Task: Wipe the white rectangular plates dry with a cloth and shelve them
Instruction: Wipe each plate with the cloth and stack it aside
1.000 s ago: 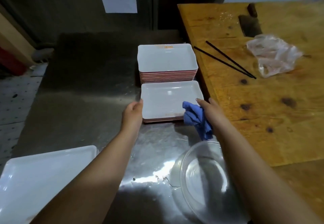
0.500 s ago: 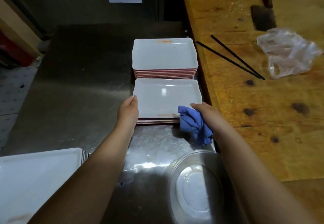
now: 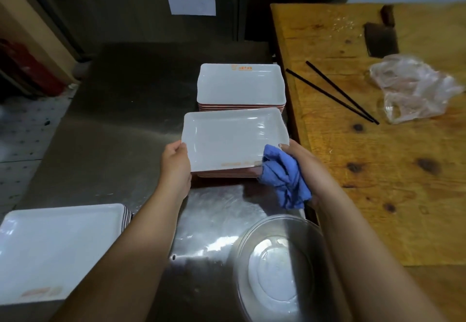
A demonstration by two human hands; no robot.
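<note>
Holding a short stack of white rectangular plates point(image 3: 234, 137) by its near corners, I have the left hand point(image 3: 175, 168) curled around the left edge with the thumb on the top plate's rim. My right hand point(image 3: 301, 163) pinches the near right corner, a crumpled blue cloth point(image 3: 283, 179) bunched between palm and plates. I cannot tell whether the stack rests on the steel table point(image 3: 113, 132) or sits just above it. Directly behind it, touching or nearly so, stands a taller stack of plates point(image 3: 240, 85) with an orange mark on its far rim. At lower left, a larger white plate pile point(image 3: 58, 248) lies near my left forearm. Just under my right forearm sits a clear glass bowl point(image 3: 274, 268). On the wooden table point(image 3: 378, 183) to the right lie black chopsticks point(image 3: 332, 95) and a crumpled plastic bag point(image 3: 413, 90).
</note>
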